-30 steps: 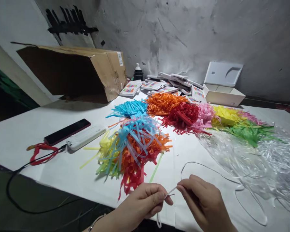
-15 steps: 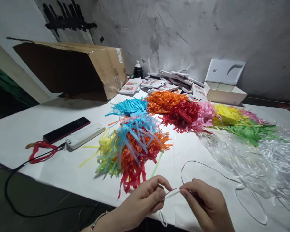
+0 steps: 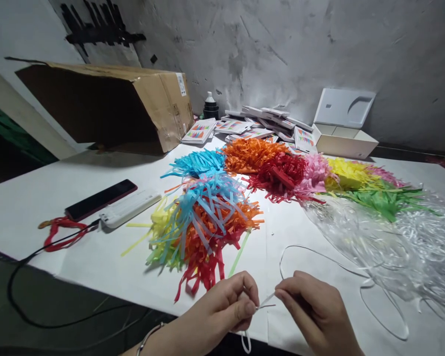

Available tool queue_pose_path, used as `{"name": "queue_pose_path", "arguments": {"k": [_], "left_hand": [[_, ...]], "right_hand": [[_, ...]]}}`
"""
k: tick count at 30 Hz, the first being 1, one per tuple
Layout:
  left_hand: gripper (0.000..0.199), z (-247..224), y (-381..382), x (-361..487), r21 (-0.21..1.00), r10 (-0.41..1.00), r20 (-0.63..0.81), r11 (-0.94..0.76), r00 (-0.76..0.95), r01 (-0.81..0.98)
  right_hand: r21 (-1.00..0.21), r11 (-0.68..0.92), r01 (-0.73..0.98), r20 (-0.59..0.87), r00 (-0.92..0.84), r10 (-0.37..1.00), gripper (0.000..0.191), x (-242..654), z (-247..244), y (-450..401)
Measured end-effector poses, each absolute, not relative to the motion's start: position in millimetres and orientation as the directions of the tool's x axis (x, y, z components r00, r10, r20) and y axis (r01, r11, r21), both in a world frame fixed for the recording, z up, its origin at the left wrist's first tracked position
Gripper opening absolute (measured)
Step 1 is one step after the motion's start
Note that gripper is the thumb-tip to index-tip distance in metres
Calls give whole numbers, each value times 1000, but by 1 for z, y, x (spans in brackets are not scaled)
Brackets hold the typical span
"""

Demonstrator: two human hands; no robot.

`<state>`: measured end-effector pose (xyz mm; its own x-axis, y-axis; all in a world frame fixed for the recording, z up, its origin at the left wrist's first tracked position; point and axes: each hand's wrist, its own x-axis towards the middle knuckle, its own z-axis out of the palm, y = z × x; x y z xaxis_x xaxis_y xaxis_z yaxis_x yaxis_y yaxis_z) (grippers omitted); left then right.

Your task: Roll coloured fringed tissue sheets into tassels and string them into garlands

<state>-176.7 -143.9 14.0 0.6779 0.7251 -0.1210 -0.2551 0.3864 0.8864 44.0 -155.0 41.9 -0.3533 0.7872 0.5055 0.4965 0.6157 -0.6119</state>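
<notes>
Near the table's front edge, my left hand [image 3: 228,306] pinches a thin white ribbon [image 3: 267,299] between thumb and forefinger. A slim, dark reddish needle-like piece [image 3: 270,305] pokes out of the same pinch; its kind is too small to tell. My right hand [image 3: 313,306], closed at the fingertips, grips the ribbon a short way to the right, so a stretch spans the two hands. A small ribbon loop hangs below my left hand. From my right hand the ribbon curves across the table toward a clear plastic bag [image 3: 359,237] with tangled white ribbon [image 3: 428,247].
Tissue-paper tassels lie ahead: blue [image 3: 198,163], orange [image 3: 254,153], red [image 3: 282,175], yellow [image 3: 348,173], green [image 3: 389,200] and a mixed bunch [image 3: 203,212]. At left are a phone [image 3: 101,199], a power bank [image 3: 129,210] and a cardboard box [image 3: 163,109]. Flat printed packs [image 3: 233,127] and a white box [image 3: 344,143] stand behind.
My left fingers have curled closer over the ribbon, and the needle-like piece now points more level. My right hand keeps its pinch, its ribbon stretch now slanting up to it.
</notes>
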Motion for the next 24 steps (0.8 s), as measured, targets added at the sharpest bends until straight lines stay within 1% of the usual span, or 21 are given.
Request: {"name": "queue_pose_path", "arguments": {"k": [4, 7, 10, 12, 14, 15, 17, 18, 19, 20, 22, 24], "left_hand": [[39, 14, -146, -178, 877, 743, -101, 380, 661, -293], [39, 12, -149, -177, 870, 731, -67, 376, 679, -320], [39, 8, -151, -173, 833, 724, -16, 391, 690, -391], [39, 6, -150, -169, 805, 754, 0, 390, 657, -448], [39, 6, -148, -165, 797, 797, -5, 368, 604, -479], [39, 7, -146, -162, 803, 815, -13, 354, 580, -480], [40, 9, -145, -158, 826, 829, -42, 342, 558, -447], [42, 10, -144, -156, 837, 822, -55, 348, 566, -423], [43, 11, -143, -154, 847, 807, -72, 360, 586, -392], [45, 11, -142, -152, 853, 787, -90, 378, 611, -360], [49, 12, -140, -150, 863, 726, -129, 417, 676, -284], [53, 12, -136, -151, 884, 678, -165, 424, 716, -197]], "right_hand": [[-700, 532, 475, 421, -328, 846, 15, 47, 37, -155], [-784, 454, 424, 354, -296, 887, 19, 40, 28, -156], [-858, 362, 365, 268, -282, 921, 25, 26, 12, -156], [-862, 359, 359, 279, -254, 926, 26, 19, 1, -155], [-826, 414, 382, 370, -187, 910, 20, 17, -7, -156], [-803, 454, 386, 430, -152, 890, 21, 18, -9, -157], [-767, 539, 347, 534, -120, 837, 31, 21, -8, -160], [-762, 569, 309, 561, -124, 818, 31, 22, -6, -161], [-765, 585, 270, 573, -129, 809, 28, 22, -3, -162], [-778, 582, 235, 567, -135, 813, 22, 22, 0, -163], [-839, 513, 184, 498, -123, 859, 12, 20, 7, -162], [-900, 417, 127, 414, -53, 909, 18, 19, 12, -158]]}}
